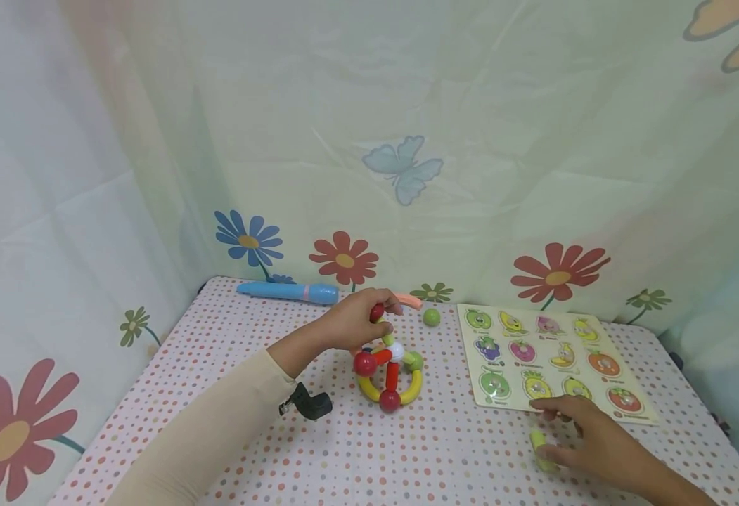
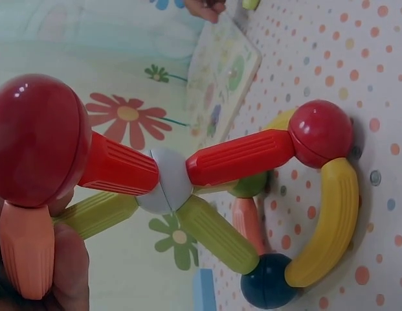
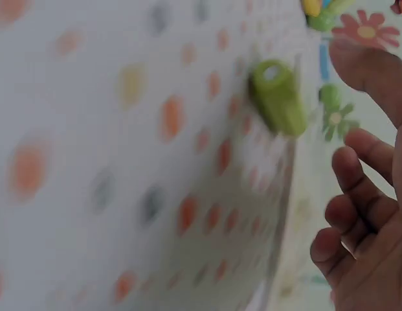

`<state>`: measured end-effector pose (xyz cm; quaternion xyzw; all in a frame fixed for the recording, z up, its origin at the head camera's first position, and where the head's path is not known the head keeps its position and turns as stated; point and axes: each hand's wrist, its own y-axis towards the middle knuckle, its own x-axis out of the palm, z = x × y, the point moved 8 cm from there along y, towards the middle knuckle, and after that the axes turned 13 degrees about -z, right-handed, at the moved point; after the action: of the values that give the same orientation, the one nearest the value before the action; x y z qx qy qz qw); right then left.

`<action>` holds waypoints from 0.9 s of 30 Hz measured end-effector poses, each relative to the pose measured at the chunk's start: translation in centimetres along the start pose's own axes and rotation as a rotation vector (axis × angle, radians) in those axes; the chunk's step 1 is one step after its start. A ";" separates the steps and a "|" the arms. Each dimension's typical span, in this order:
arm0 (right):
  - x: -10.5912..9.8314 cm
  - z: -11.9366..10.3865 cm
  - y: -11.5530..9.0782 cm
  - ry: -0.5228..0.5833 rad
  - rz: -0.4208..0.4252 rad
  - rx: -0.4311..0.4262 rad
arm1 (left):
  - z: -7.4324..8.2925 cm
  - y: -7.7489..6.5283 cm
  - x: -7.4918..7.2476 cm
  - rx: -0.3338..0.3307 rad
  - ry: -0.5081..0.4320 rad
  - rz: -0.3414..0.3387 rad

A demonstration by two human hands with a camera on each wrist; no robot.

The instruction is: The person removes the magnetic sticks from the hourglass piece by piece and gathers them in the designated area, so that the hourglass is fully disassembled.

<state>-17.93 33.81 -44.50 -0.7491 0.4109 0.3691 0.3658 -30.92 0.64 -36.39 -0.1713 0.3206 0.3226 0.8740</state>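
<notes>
My left hand [image 1: 363, 320] grips the top of a magnetic stick-and-ball model [image 1: 392, 376]. In the left wrist view its fingertips lie by a peach stick [image 2: 27, 249] and a green stick [image 2: 100, 215], partly hidden behind a large red ball [image 2: 39, 139]. The model joins red and green sticks at a white ball [image 2: 165, 181], above a ring of curved yellow sticks [image 2: 327, 223] and balls. My right hand [image 1: 597, 443] hovers with loosely bent fingers beside a loose short green stick [image 3: 278, 97]; in the right wrist view a gap separates them.
A fruit picture puzzle board [image 1: 555, 362] lies at the right, just beyond my right hand. Along the back are a blue pen-shaped thing [image 1: 290, 292], a curved peach stick [image 1: 409, 301] and a green ball [image 1: 432, 317]. A flowered curtain [image 1: 483, 211] hangs behind the dotted tabletop [image 1: 432, 450].
</notes>
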 end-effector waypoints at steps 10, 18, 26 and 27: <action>-1.8 -9.2 3.4 -0.054 0.163 -0.178 | -0.5 -0.4 -0.4 -0.078 -0.089 0.029; -1.6 -16.3 6.4 -0.074 0.219 -0.337 | -0.7 -0.7 -0.5 -0.098 -0.182 0.034; -0.5 -22.5 8.9 -0.166 0.311 -0.476 | -1.2 -0.7 -0.3 -0.069 -0.313 0.040; -0.3 -23.2 9.1 -0.185 0.326 -0.494 | -1.2 -0.8 -0.3 -0.055 -0.317 0.037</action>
<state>-20.26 10.57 -35.83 -0.7029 0.3881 0.5783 0.1445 -31.12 -0.65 -36.96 -0.1362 0.1728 0.3703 0.9025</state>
